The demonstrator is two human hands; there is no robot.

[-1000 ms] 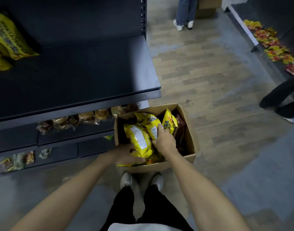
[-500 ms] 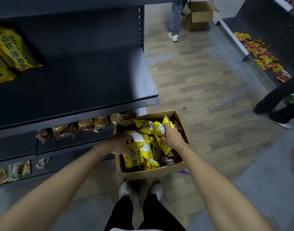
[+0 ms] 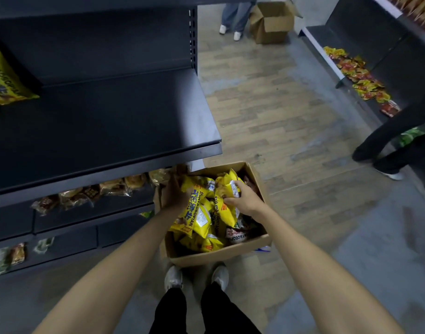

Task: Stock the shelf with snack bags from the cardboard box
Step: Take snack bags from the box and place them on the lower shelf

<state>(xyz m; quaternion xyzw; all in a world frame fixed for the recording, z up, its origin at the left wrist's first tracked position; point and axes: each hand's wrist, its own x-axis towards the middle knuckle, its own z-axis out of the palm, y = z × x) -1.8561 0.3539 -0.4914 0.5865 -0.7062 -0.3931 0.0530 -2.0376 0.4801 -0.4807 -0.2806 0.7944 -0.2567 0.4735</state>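
Snack bags (image 3: 202, 213) are heaped in the cardboard box (image 3: 221, 255), which stands on the floor at the near right end of the shelf (image 3: 105, 126), just beyond the person's shoes (image 3: 174, 277). Both hands are held over the box. A yellow bag (image 3: 193, 208) is gripped near its top by the left hand (image 3: 176, 197), whose fingers are curled round the upper edge. A second yellow bag (image 3: 224, 201) is pinched at its upper part by the right hand (image 3: 246, 198), thumb on the near side and fingers wrapped over the far side. Both held bags are touched below by the loose bags in the box.

A few yellow bags (image 3: 7, 80) are seen at the far left of the dark shelf. Wrapped pastries (image 3: 93, 191) are lined along the lower shelf (image 3: 86, 213), whose right end is just beside the box. The overhanging front lip of the upper shelf is directly above the box's far left corner. Across the aisle to the right, small red and yellow packets (image 3: 358, 75) are laid on another shelf (image 3: 385, 56). A second box (image 3: 271, 21) and another person's legs (image 3: 233, 15) are far off; a dark leg (image 3: 389, 138) is at the right.

The held bags are hung roughly upright, long axes running near to far, tops toward the far side.
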